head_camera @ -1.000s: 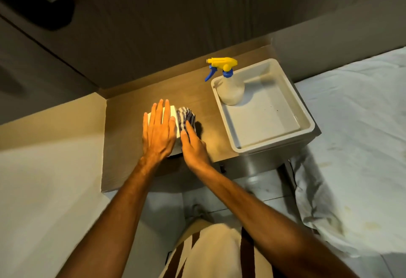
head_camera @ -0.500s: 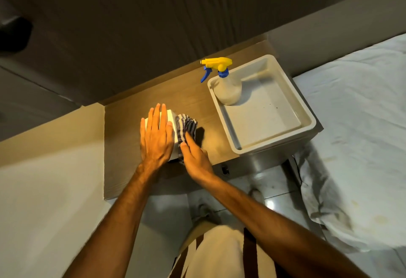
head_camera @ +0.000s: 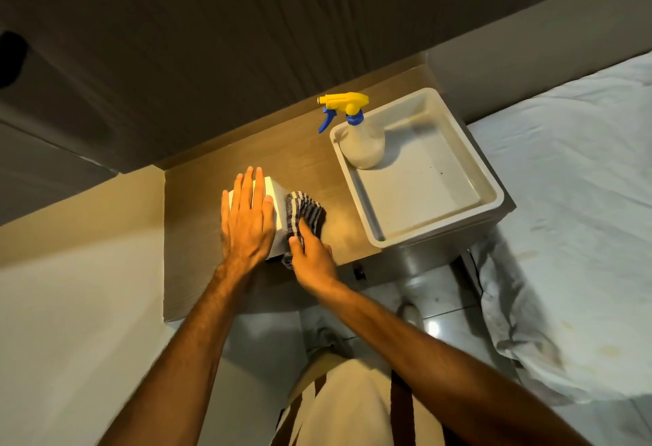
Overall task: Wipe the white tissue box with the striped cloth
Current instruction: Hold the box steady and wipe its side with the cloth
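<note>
The white tissue box (head_camera: 276,198) stands on the wooden bedside shelf (head_camera: 197,234). My left hand (head_camera: 247,220) lies flat on its top, fingers spread, and hides most of that face. The striped cloth (head_camera: 305,214), dark blue and white, is bunched against the box's right side. My right hand (head_camera: 312,258) grips the cloth's near end and presses it to that side face.
A white plastic tub (head_camera: 494,195) sits on the right of the shelf, with a spray bottle (head_camera: 361,144) with a yellow and blue trigger in its far left corner. A bed with pale sheets (head_camera: 571,198) lies to the right. A dark wall rises behind.
My right hand has slid with the cloth a little toward me along the box's right side. My left hand has stayed flat on top. The camera view has shifted slightly.
</note>
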A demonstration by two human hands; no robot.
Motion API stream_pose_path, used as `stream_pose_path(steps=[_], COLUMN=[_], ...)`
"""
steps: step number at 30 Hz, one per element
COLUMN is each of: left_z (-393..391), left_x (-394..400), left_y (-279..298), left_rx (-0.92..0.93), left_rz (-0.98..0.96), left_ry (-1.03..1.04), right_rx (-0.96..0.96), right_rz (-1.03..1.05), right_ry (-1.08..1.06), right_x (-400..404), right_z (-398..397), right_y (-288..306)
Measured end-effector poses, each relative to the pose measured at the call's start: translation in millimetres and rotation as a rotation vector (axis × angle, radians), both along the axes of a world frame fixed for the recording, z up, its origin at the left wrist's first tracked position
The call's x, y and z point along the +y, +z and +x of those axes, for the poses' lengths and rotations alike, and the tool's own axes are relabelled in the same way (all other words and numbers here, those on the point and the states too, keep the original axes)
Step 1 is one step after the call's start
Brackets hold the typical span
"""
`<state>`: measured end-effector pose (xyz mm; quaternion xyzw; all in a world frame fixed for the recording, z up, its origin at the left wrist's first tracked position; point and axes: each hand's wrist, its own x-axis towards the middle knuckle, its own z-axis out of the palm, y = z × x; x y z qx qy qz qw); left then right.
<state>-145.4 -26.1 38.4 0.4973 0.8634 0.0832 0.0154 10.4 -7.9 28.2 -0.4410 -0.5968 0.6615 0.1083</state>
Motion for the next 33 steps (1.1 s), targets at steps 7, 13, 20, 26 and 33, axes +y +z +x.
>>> stream_pose_path(steps=[7, 13, 20, 26, 33], left_z=[-2.3, -1.3, -1.9, 1.4, 1.2], left_x=[0.8, 0.7, 0.0, 0.1, -0.3], left_y=[-2.0, -4.2, -5.3, -2.8, -3.5], left_rx=[-0.027, -0.009, -0.020, -0.011, -0.006], left_rz=[0.004, -0.006, 0.002, 0.012, 0.021], left_ry=[0.012, 0.002, 0.003, 0.000, 0.005], right_rx=[0.122, 0.094, 0.098, 0.233, 0.153], right_rz=[0.113, 0.109, 0.101, 0.225, 0.157], right_ry=[-0.083, -0.234, -0.264, -0.265, -0.294], right_x=[23.3, 18.1, 22.9, 24.5, 53.1], right_z=[2.4, 12.5, 8.8, 3.4, -38.8], right_y=[0.6, -17.0, -23.1, 2.2, -8.5])
